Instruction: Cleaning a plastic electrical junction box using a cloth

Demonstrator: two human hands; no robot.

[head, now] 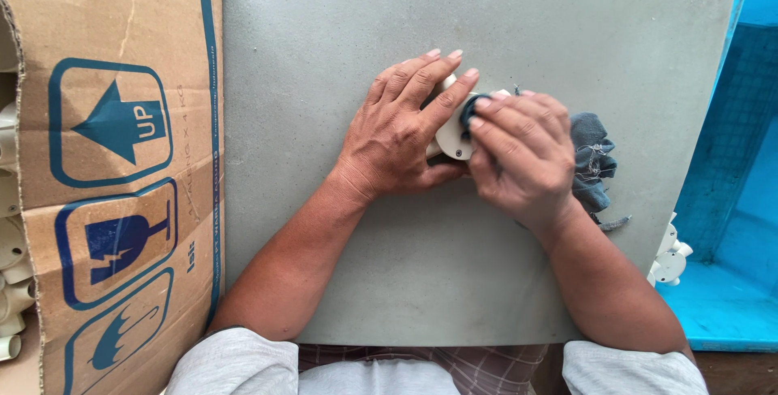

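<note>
I see my left hand [397, 132] gripping one round cream plastic fitting [452, 137] on the grey worktop [324, 38], right hand [523, 156] pinching one dark blue cloth [592, 160], both half hidden.

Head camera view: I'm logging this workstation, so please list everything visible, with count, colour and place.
Table: one, grey, centre.
Cardboard box: one, brown with blue symbols, left edge.
Pipe fittings in box: several, off-white, far left, mostly hidden.
Round plastic fitting: one, off-white, table centre, between both hands.
Cloth: one, dark blue-grey, under the right hand.
Fitting off table: one, white, by the table's right edge.
Blue surface: right side.
Left hand: holds the fitting.
Right hand: presses cloth onto the fitting.
</note>
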